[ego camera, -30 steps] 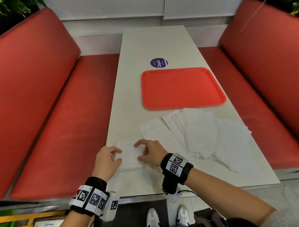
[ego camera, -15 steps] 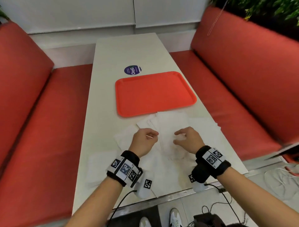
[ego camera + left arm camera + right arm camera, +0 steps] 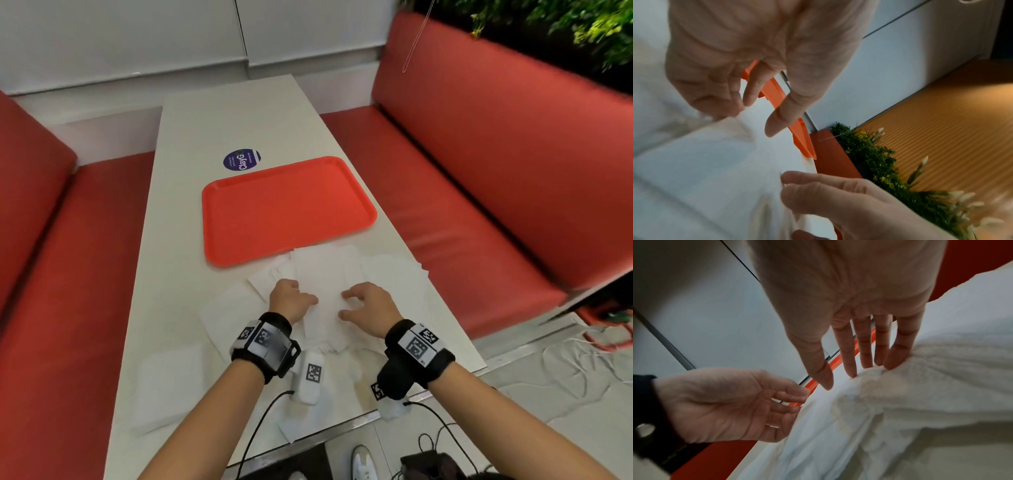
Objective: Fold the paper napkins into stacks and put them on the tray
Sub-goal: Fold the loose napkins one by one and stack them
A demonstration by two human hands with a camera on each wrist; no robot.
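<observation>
An empty orange tray (image 3: 287,209) lies mid-table. Just in front of it, loose white paper napkins (image 3: 394,277) are spread in overlapping sheets. My left hand (image 3: 306,301) and right hand (image 3: 346,305) rest on the top napkin (image 3: 329,284), a hand's width apart. In the right wrist view the right hand (image 3: 849,374) has straight fingers (image 3: 898,353) pressing into rumpled paper (image 3: 920,386). In the left wrist view the left hand (image 3: 756,120) is loosely bent, its fingertips (image 3: 729,105) touching a raised napkin edge, thumb apart. One folded napkin (image 3: 171,380) lies near the table's front left.
The white table (image 3: 239,120) is long and narrow, with a purple round sticker (image 3: 241,160) beyond the tray. Red padded benches (image 3: 479,171) flank both sides. Cables hang from my wrist cameras over the near edge (image 3: 342,428). Green plants (image 3: 565,24) top the right bench.
Both hands left the folded napkin at the front left and moved right onto the spread pile. Over the last half second they settled on the top sheet.
</observation>
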